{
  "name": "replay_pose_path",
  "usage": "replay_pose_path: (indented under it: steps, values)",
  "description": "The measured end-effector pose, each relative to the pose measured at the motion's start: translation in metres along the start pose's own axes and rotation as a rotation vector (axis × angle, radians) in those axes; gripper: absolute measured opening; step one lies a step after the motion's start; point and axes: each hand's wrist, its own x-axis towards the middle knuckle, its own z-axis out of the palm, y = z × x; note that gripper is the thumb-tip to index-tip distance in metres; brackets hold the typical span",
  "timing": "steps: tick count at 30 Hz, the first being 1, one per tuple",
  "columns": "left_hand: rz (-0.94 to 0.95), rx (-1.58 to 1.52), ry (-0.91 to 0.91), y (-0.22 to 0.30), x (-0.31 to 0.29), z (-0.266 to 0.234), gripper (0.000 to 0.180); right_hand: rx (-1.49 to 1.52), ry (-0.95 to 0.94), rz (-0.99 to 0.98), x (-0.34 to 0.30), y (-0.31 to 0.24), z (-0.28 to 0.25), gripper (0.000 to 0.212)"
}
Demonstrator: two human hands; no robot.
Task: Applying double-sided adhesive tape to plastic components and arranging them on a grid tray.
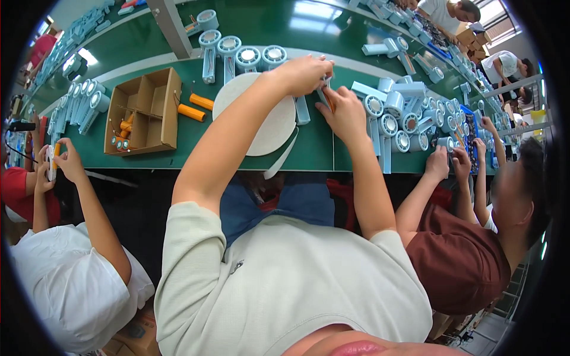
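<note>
My left hand (303, 75) reaches across a large white roll of tape (255, 127) with its fingers closed. Close beside it, my right hand (344, 113) pinches a narrow grey-and-orange piece (330, 102), mostly hidden by the fingers. Both hands meet at this piece, but what my left fingers grip cannot be made out. Below my left hand lies a light-blue handle-shaped part (302, 110). From the roll a loose white strip (282, 157) hangs over the table's near edge. Two orange cylindrical batteries (192, 113) lie left of the roll.
A divided cardboard box (145, 113) with orange batteries stands on the green table (196, 139). Light-blue handheld fan housings stand behind the roll (248, 57) and crowd the right side (389, 124). Co-workers sit close on both sides; a metal post (170, 29) rises behind.
</note>
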Motion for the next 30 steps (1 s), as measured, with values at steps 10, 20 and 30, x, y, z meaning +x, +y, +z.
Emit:
replay_pose_path:
  steps: [10,20,30]
  values:
    - [-0.183,0.143,0.080,0.072,-0.179,-0.045,0.048,0.115,0.208,0.077,-0.037,0.008,0.032,0.044]
    - [0.048,0.262,0.313,0.072,-0.225,-0.046,0.065,1.352,0.185,-0.089,-0.080,-0.056,-0.030,0.029]
    - [-0.291,0.133,0.754,0.085,-0.285,-0.050,0.085,1.606,-0.734,-0.380,-0.100,-0.108,-0.039,0.009]
